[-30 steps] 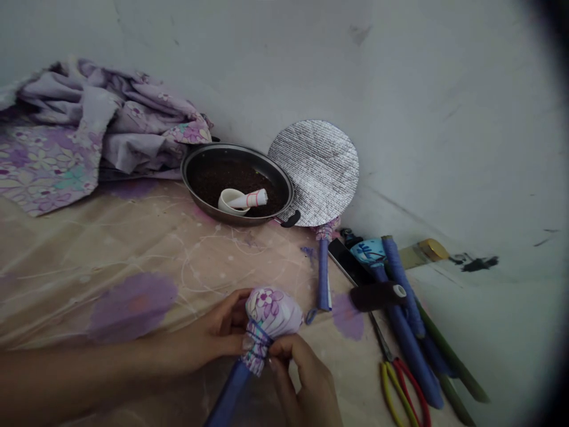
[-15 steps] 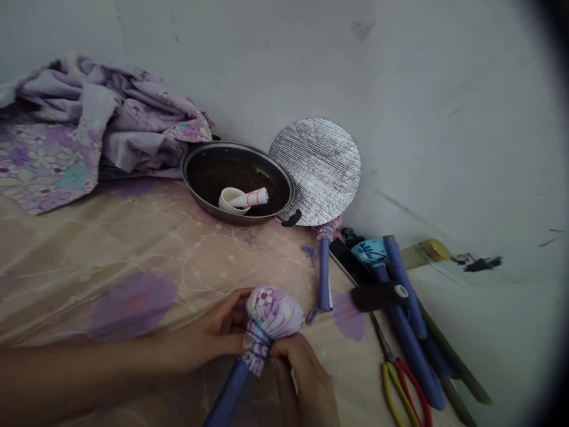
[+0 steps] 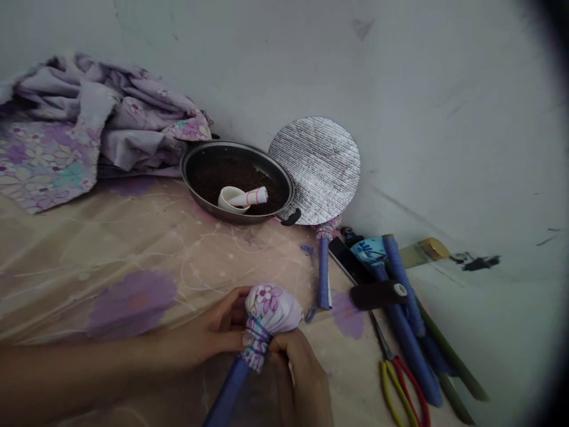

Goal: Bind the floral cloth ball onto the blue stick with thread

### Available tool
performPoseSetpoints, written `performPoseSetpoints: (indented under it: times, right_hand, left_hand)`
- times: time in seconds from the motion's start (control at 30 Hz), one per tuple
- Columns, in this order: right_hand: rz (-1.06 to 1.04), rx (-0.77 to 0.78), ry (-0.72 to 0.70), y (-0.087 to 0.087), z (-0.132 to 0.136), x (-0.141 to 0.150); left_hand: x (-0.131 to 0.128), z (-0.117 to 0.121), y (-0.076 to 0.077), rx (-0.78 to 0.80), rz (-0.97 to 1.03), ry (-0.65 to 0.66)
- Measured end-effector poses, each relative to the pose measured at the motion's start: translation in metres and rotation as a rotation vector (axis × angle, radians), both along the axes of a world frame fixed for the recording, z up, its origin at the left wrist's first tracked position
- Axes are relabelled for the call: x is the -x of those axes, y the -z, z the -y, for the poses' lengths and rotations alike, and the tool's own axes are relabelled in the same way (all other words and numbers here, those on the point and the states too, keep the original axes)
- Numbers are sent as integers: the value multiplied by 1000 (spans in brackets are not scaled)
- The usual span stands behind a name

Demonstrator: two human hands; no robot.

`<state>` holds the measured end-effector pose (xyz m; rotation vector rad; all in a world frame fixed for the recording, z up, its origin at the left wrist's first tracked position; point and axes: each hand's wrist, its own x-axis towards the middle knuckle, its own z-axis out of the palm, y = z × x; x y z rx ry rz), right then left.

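Gripping one floral cloth bundle [image 3: 269, 309] on a blue rod [image 3: 227, 388], left hand [image 3: 208, 335] and right hand [image 3: 302, 376] curl closed around it.

Home craft corner: floral cloth [image 3: 57, 142], scissors [image 3: 390, 385]

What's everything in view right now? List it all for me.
cloth-wrapped ball: 1, lilac floral, thread-bound, held in both hands
blue handle: 1, blue, below the ball
floral cloth: 1, lilac, heaped back left
pan: 1, black, by the wall, holding dark granules
bowl: 1, white, in the pan
roll: 1, white with red bands, resting on the bowl
foil disc: 1, silver, right of the pan, on a blue stick
wrapped sticks: at least two, blue, far right
scissors: 1, red and yellow handles, bottom right
flat slab: 1, black, beside the sticks
sheet: 1, beige with purple flowers, underneath
left hand: 1, around the ball
right hand: 1, at the ball's bound neck
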<state>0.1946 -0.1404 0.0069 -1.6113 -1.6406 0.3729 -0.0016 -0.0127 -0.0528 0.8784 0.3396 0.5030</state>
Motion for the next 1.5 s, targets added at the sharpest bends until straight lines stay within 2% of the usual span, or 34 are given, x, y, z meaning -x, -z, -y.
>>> performPoseSetpoints:
  times: [0.2,0.57,0.8,1.27,1.5]
  right_hand:
    - [-7,18,-13,1,2,-3]
    - [76,8,-131,-11,1,-17]
    - [93,-23,-102,-9,-2,-12]
    - [31,-19,14,7,0,0]
    - [25,-1,0,0,1,-2]
  left_hand:
    - [-5,4,18,9,26,-29]
    - [-2,5,18,6,34,-32]
    - [-5,5,24,19,75,-40]
    - [-5,5,11,48,17,-17]
    - [-4,5,11,33,33,-37]
